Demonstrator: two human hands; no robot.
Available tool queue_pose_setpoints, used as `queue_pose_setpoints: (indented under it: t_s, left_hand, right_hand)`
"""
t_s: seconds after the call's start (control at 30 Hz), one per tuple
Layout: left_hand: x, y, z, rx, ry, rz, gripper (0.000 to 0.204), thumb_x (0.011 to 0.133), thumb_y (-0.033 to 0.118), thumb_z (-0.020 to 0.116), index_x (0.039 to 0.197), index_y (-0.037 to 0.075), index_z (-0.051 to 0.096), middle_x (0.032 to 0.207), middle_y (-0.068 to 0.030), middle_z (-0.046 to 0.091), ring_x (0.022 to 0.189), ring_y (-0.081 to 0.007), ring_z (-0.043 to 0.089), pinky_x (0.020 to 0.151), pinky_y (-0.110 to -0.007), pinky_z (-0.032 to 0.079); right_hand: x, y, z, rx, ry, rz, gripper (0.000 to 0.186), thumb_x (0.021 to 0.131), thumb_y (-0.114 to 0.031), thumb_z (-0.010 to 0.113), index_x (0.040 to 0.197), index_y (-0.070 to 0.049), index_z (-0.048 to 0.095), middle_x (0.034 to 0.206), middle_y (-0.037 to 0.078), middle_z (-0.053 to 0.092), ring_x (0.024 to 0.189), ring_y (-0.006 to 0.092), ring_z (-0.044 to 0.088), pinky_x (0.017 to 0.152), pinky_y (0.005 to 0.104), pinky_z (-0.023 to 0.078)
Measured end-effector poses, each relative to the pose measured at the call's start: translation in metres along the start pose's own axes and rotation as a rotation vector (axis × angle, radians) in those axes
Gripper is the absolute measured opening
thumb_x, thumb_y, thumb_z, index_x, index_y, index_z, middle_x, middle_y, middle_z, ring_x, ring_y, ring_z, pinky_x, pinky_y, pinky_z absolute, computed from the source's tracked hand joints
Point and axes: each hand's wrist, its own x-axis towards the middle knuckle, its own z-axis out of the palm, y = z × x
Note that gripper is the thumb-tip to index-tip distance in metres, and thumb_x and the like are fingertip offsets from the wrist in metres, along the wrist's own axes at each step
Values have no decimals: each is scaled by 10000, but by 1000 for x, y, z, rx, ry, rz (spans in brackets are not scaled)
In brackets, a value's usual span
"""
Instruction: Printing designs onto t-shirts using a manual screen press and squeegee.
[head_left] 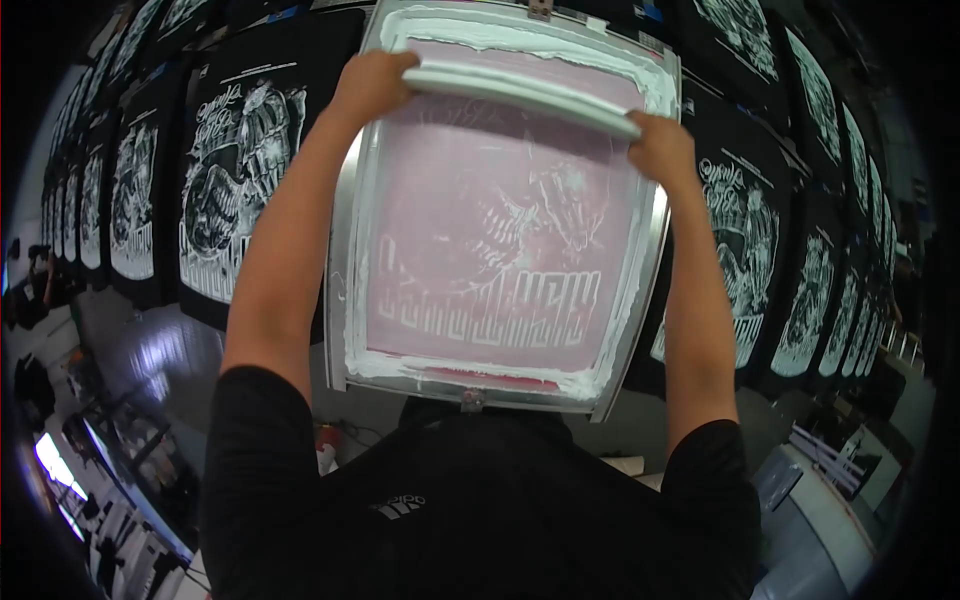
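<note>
Rows of black printed shirts (235, 190) on both sides, grey floor (160, 360) below left

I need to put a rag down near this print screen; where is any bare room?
Only the grey strip below the metal-framed pink mesh screen, beside the black shirt sleeve. Black printed shirts crowd both sides; both hands hold the white squeegee across the top.

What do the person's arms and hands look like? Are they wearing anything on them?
Both arms are bare from the short black sleeves down. The left hand and right hand wear no gloves, and no watch or rings show. The sleeves belong to a black T-shirt with a small white logo on it.
</note>
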Motion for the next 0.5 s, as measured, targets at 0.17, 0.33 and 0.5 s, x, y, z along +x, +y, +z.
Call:
queue_pose_setpoints:
  t_s: [0.17,0.33,0.5]
  left_hand:
    - [97,-25,-20,-55,-74,41,422,645,414,803,890,78,737,886,-175,706,851,-374,668,757,-472,522]
    - [58,2,-63,-9,451,18,436,710,415,780,972,74,703,895,-152,704,863,-358,667,796,-453,524]
    - [-145,105,-84,-653,-579,-320,307,873,198,680,1112,8,649,1143,-161,653,1053,-316,626,934,-382,486]
  right_hand:
    - [116,49,-19,61,-44,-131,442,647,-164,636,1082,-132,709,1009,174,706,964,364,668,856,424,536]
    - [133,57,-66,354,-145,-190,434,580,-134,697,998,-18,716,815,160,710,757,271,687,754,346,529]
    - [159,79,-60,321,-163,-170,440,609,-94,705,1036,10,692,853,138,710,785,232,674,784,327,511]
